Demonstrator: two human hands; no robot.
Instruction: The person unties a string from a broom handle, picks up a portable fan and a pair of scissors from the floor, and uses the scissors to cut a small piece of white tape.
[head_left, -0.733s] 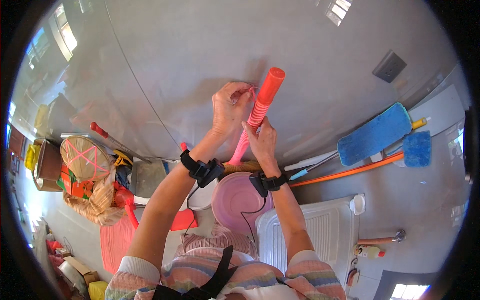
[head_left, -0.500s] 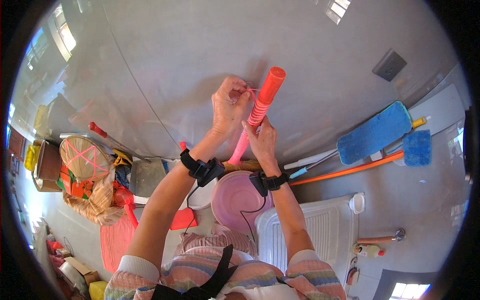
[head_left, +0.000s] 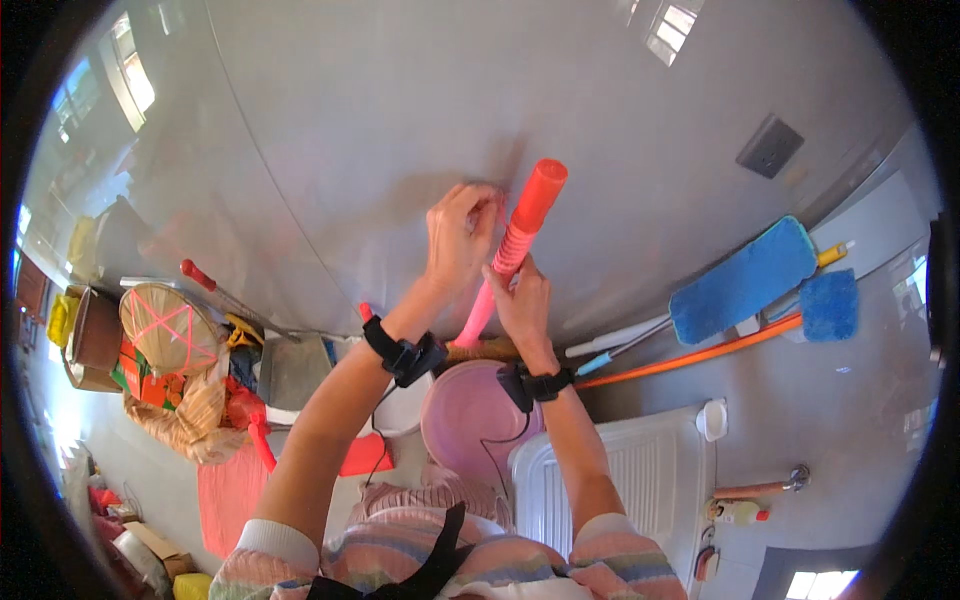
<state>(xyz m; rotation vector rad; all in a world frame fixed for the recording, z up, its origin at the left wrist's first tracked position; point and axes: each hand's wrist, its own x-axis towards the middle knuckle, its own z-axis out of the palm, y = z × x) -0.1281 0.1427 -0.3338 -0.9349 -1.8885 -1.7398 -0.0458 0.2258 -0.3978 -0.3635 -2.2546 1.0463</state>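
L hand pinching pink string nr red/pink pole; R hand gripping pole; lilac basin below.

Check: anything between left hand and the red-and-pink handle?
Nothing solid visible between the left hand and the handle. A pink strand beside that hand is too blurred to trace. The right hand holds the handle lower down, not in between.

A round pink tub sits beside a big, pale plastic box with ridges. A long blue mop head is near a small blue pad. An orange pole runs just below. A dark socket is on the gray wall. A round tan thing has crossed pink strips.
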